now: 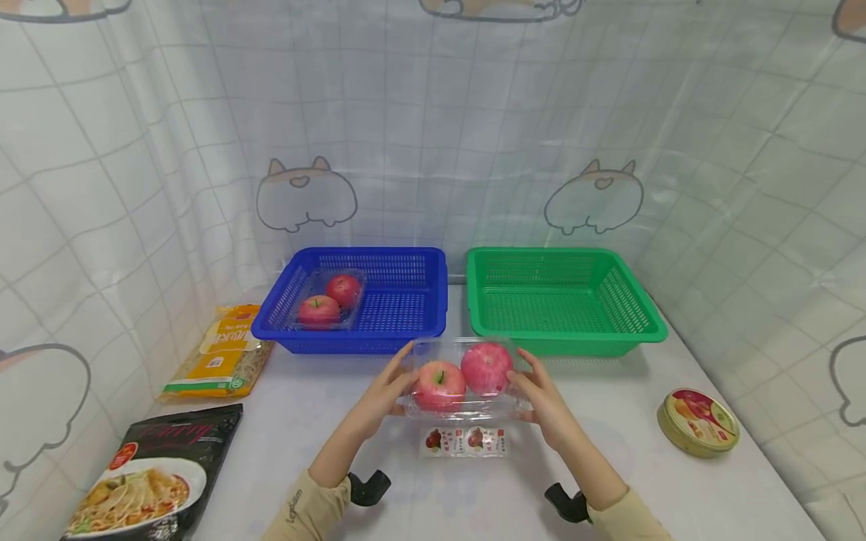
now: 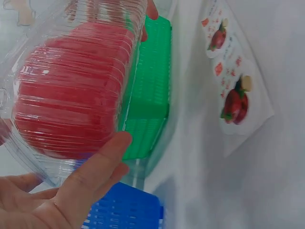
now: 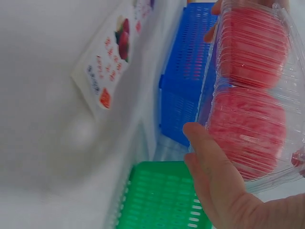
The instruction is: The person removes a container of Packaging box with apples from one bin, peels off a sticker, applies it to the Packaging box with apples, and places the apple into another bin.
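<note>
A clear plastic clamshell box (image 1: 433,350) with two red apples (image 1: 441,387) inside is held up above the white table. My left hand (image 1: 380,394) grips its left end and my right hand (image 1: 546,398) grips its right end, thumbs on top. From below, the left wrist view shows the ribbed plastic and the left fingers (image 2: 95,174) along its side. In the right wrist view, the right fingers (image 3: 214,167) lie against the box. Under the box, a strip of two fruit-printed stickers (image 1: 464,442) lies on the table.
Behind the hands stand a blue basket (image 1: 365,347), holding another box of apples (image 1: 319,311), and a green basket (image 1: 561,346). At left lie a yellow bag (image 1: 219,353) and a black noodle packet (image 1: 149,481). A round tin (image 1: 698,422) sits at right. Patterned curtains surround the table.
</note>
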